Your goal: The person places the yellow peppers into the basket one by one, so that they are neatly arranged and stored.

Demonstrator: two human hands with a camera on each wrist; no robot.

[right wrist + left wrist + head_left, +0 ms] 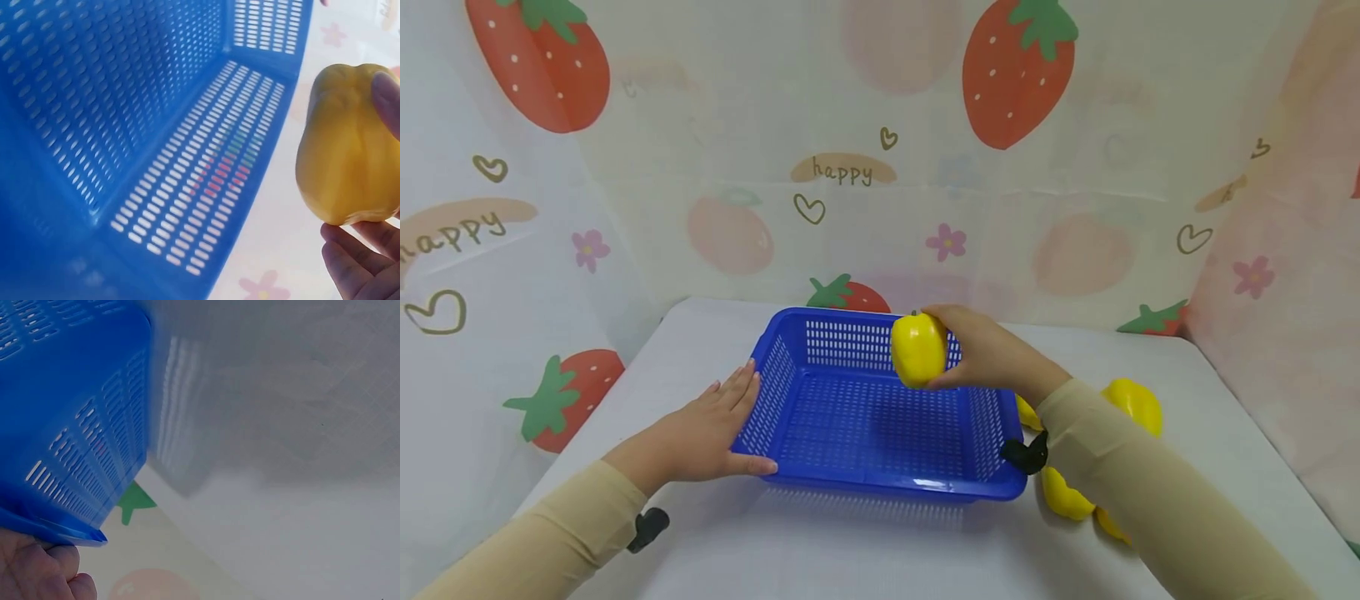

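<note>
A yellow bell pepper [918,350] is gripped between the thumb and fingers of my right hand [988,350], held above the right part of a blue plastic basket [880,482]. The right wrist view shows the same bell pepper [347,144] beside the perforated basket wall [194,169], with fingertips at both its ends. My left hand [703,429] rests on the basket's left rim, its fingers extended along it and the thumb at the front corner. In the left wrist view, part of the left hand [40,572] touches the rim. Nothing lies on the visible basket floor.
Several more yellow bell peppers [1135,404] lie on the white table [850,558] to the right of the basket, partly hidden by my right forearm. A strawberry-print cloth [880,108] hangs behind the table and along both sides.
</note>
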